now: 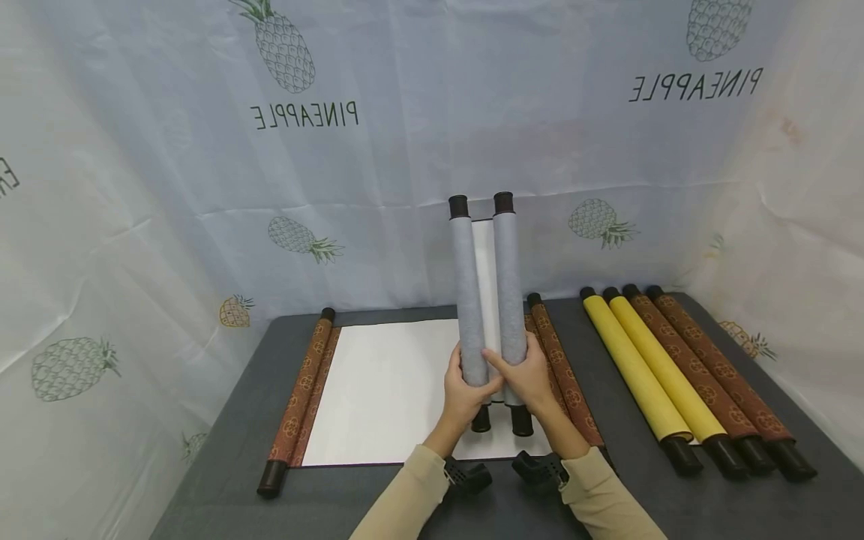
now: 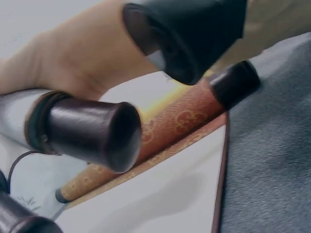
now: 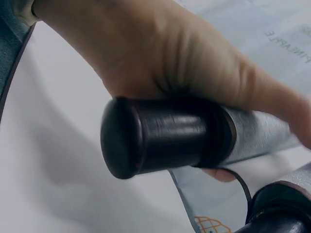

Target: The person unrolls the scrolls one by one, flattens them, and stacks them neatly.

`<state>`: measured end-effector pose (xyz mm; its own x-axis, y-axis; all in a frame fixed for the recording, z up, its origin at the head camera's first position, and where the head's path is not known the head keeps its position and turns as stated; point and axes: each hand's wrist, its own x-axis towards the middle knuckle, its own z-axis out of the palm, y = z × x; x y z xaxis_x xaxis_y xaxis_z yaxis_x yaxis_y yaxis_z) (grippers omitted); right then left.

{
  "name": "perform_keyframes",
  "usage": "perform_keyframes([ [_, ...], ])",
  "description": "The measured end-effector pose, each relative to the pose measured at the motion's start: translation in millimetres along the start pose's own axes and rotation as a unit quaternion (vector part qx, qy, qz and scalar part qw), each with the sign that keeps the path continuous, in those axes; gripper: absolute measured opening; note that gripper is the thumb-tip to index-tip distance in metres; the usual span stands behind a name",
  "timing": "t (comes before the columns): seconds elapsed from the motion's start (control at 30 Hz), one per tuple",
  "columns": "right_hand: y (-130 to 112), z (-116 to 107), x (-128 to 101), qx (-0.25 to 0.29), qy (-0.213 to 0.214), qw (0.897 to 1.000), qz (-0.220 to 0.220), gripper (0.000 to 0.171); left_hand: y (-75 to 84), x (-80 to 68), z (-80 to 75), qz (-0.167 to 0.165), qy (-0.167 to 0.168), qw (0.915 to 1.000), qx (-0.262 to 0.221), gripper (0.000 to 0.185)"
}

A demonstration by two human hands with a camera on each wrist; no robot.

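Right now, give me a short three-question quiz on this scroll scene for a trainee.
1. True or false: both hands grip the grey scroll.
2. How many rolled scrolls lie at the right of the table?
3. The open scroll under the hands has end rolls that are: A yellow, B brown, C grey.

Key: 1 true, the left hand and right hand each hold a roll; 2 four; 3 B.

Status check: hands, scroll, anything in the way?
Left hand grips left roller, right hand grips right roller. Grey scroll held upright, nearly rolled shut. Open scroll on table beneath; nothing blocking.
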<state>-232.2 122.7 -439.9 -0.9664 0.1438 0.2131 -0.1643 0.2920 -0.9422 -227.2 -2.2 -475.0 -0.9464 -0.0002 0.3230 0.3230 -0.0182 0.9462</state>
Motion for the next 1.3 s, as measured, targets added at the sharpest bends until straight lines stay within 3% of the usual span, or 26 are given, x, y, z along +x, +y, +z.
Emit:
perform_keyframes([
  [0.33, 1.5, -4.1, 2.8, 0.009, -0.008, 1.0, 0.004, 0.06, 5.7, 3.8, -4.4, -0.004, -0.016, 0.9998, -0.012, 0.086],
  [0.6, 6.4, -10.1, 7.4, -0.005, -0.018, 1.0, -0.016, 0.054, 7.2, 8.0, -4.1, -0.013, 0.016, 0.999, 0.041, 0.071],
  [0.83, 3.9, -17.5, 8.9, -0.005, -0.026, 1.0, 0.004, 0.056, 8.8, 8.9, -9.5, -0.006, 0.01, 0.997, 0.076, 0.067],
  [1.17, 1.2, -22.2, 11.2, -0.019, 0.004, 1.0, 0.01, 0.052, 16.9, 13.0, -15.8, -0.038, -0.013, 0.9971, 0.065, 0.062],
  [1.3, 3.6, -22.5, 11.8, -0.006, 0.008, 1.0, 0.0, 0.053, 14.7, 14.7, -20.3, -0.033, -0.014, 0.9962, 0.08, 0.061],
])
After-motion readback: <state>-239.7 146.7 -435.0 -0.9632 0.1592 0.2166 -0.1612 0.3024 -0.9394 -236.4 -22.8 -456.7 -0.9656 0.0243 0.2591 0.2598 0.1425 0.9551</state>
